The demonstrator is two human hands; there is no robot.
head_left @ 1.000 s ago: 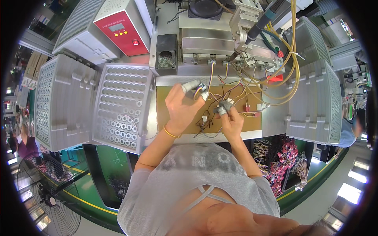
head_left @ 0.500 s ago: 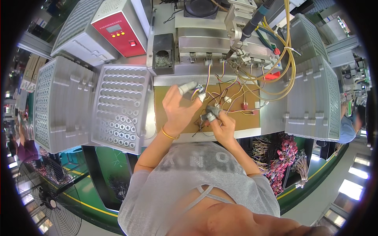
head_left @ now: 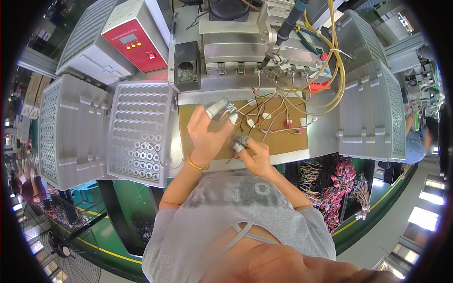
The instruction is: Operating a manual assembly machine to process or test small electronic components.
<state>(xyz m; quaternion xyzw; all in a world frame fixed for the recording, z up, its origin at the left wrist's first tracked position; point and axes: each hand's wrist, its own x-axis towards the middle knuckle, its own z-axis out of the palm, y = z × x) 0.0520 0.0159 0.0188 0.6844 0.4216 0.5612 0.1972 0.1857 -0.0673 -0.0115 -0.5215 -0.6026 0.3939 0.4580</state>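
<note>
My left hand [head_left: 206, 127], with pale finger cots on thumb and forefinger, pinches a small circuit board [head_left: 231, 108] with thin coloured wires attached. It is held over the left part of the brown mat [head_left: 188, 116]. My right hand [head_left: 255, 154] is lower and to the right, its cot-covered fingertips closed together near the mat's front edge. Whatever those fingers hold is too dark and small to make out. Wired leads with white connectors [head_left: 250, 123] and a red connector [head_left: 289, 124] lie on the mat right of my hands.
Behind the mat stands a metal fixture [head_left: 226, 53] with a row of clamps; yellow tubes [head_left: 338, 80] loop down at its right. A black box [head_left: 187, 66] and a red-fronted control unit [head_left: 137, 43] are at left. A tray of metal rings [head_left: 141, 89] and stacked trays [head_left: 370, 113] flank the mat.
The view has shifted slightly. A wire that hung from a clamp left of centre no longer hangs there, and a white connector now shows on the mat. My right hand has moved left.
</note>
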